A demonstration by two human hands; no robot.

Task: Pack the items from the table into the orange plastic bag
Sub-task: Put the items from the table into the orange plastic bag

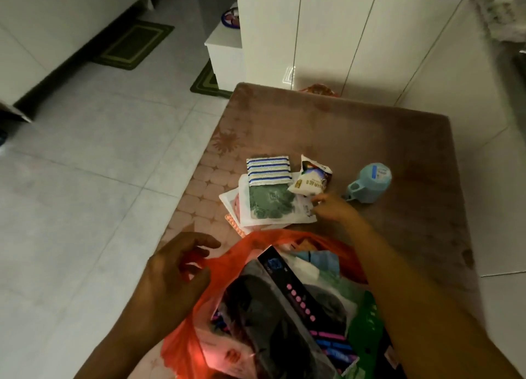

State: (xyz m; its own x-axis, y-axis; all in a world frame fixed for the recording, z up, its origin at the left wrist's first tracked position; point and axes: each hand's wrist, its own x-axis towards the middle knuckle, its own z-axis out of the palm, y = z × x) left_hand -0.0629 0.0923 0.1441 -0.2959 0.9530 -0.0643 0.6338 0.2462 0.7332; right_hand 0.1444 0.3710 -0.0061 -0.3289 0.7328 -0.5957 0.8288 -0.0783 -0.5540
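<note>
Head view: the left hand pinches the rim of the crinkled orange plastic bag, holding it open. Just beyond the bag, the right hand, fingers loosely apart, reaches the flat white-and-green packet; gripping it likely comes next.

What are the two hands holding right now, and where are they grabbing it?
The left hand pinches the thin orange plastic bag by its rim. The right hand reaches the flat white packets; no clear grip yet.

Packets left of cup, behind bag.
</note>
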